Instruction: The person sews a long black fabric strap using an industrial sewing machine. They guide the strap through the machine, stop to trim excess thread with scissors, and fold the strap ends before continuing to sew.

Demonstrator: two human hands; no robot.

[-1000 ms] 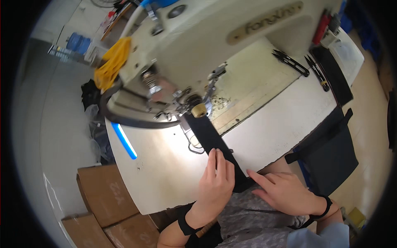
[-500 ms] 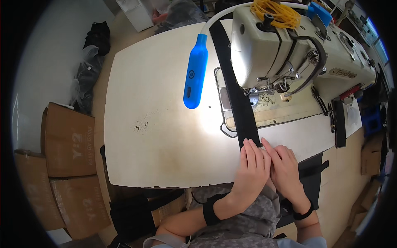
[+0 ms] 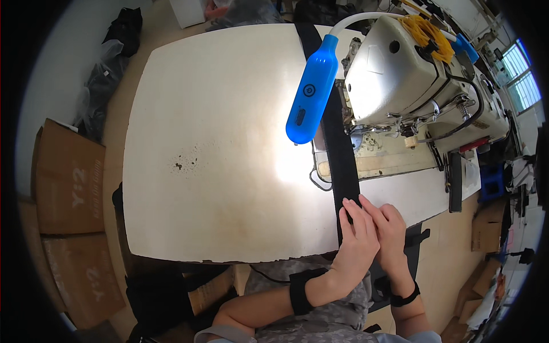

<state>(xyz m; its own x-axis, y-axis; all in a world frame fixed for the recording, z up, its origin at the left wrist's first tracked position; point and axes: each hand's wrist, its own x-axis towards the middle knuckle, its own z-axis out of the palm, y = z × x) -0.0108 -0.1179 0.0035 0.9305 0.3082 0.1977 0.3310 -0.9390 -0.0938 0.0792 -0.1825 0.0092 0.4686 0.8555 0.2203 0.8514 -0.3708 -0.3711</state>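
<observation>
A long black strap (image 3: 343, 163) runs from the far edge of the white table, past the sewing machine's needle area, to my hands near the front edge. My left hand (image 3: 359, 243) is closed on the strap's near part, its fingertips bent down onto the fabric. Right beside it, my right hand (image 3: 391, 231) grips the strap's right edge with its fingers together. Both hands touch each other, and their thumbs are largely hidden. The cream sewing machine (image 3: 389, 74) stands beyond my hands, with its presser-foot area next to the strap.
A blue lamp (image 3: 313, 91) on a white bendy neck hangs over the table (image 3: 223, 114), left of the machine head. Yellow cord (image 3: 429, 37) lies on top of the machine. Small dark tools (image 3: 437, 157) and a black strip (image 3: 455, 183) rest at right. Cardboard boxes (image 3: 71, 177) stand left.
The view has shifted, so the lamp and machine appear farther right. Both hands stay at the strap; my left hand's fingers are slightly more bent and raised.
</observation>
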